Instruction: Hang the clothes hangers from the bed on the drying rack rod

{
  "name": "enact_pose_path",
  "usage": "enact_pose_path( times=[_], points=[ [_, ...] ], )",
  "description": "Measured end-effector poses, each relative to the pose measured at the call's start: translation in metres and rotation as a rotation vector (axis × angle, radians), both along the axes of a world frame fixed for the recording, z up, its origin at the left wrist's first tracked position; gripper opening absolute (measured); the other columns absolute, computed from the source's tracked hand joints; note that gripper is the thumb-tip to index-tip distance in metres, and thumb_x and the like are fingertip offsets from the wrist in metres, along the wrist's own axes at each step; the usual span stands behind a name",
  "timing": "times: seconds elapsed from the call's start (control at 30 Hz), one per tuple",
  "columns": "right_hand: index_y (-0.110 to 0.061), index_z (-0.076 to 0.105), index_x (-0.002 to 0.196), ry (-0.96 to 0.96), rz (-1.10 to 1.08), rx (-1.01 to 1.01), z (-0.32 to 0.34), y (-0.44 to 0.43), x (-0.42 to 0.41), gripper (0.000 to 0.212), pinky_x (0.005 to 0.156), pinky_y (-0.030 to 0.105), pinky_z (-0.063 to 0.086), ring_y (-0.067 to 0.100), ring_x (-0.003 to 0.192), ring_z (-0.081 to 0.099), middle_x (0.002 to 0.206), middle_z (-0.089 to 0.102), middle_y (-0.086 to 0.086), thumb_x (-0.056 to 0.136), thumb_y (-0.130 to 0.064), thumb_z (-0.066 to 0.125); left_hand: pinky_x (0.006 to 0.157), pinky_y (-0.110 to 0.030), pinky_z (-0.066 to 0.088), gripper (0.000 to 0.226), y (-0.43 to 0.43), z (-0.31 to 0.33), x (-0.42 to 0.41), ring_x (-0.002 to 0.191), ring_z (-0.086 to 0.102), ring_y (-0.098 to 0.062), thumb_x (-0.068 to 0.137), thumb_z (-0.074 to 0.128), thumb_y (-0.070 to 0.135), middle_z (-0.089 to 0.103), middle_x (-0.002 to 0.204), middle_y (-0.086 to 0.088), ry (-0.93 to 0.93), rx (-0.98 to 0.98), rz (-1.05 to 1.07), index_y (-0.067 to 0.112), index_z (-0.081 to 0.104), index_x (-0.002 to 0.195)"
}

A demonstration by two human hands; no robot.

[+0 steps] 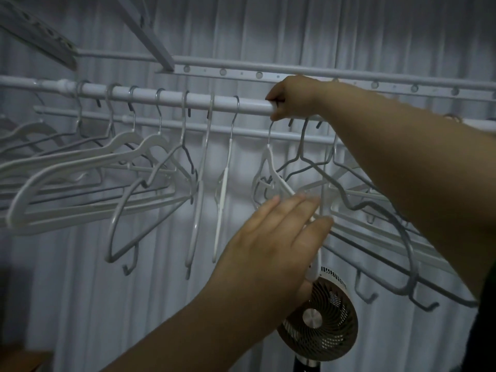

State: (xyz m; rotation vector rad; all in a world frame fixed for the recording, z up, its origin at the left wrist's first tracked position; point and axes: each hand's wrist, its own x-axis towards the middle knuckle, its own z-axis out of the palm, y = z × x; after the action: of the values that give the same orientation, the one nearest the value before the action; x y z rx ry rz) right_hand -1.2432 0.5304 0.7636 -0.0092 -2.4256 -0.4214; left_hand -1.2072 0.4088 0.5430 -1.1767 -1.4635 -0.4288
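Observation:
A white drying rack rod runs across the view at head height. Several white and grey hangers hang from it on the left and middle. My right hand reaches over the rod and pinches the metal hook of a white hanger right at the rod. My left hand is lower, its straight fingers touching that hanger's body. More grey and white hangers hang bunched under my right forearm.
A second thinner rod and a perforated rail run behind the main rod. White curtains fill the background. A round fan stands below the hangers at lower right. A wooden surface shows at bottom left.

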Motion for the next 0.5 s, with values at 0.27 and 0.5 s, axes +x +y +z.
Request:
enact_pose_path(
  times=[0.27,0.5],
  points=[
    [-0.012,0.059,0.118,0.003,-0.006,-0.02,0.0,0.0,0.001,0.033,0.079,0.026,0.032,0.028,0.108,0.053,0.116,0.06,0.011,0.086,-0.022,0.06,0.106,-0.03,0.018,0.069,-0.024,-0.001,0.001,0.115,0.039,-0.009,0.053,0.063,0.031,0.063,0.122,-0.001,-0.058,-0.003,0.088,0.019,0.044,0.118],
    [-0.011,0.058,0.12,-0.002,-0.003,-0.035,0.0,-0.002,0.002,0.035,0.079,0.027,0.033,0.029,0.11,0.053,0.118,0.06,0.012,0.086,-0.021,0.06,0.107,-0.027,0.015,0.072,-0.037,-0.003,-0.001,0.115,0.039,-0.009,0.053,0.061,0.035,0.063,0.123,-0.001,-0.126,-0.013,0.117,0.018,0.044,0.121]
  ],
)
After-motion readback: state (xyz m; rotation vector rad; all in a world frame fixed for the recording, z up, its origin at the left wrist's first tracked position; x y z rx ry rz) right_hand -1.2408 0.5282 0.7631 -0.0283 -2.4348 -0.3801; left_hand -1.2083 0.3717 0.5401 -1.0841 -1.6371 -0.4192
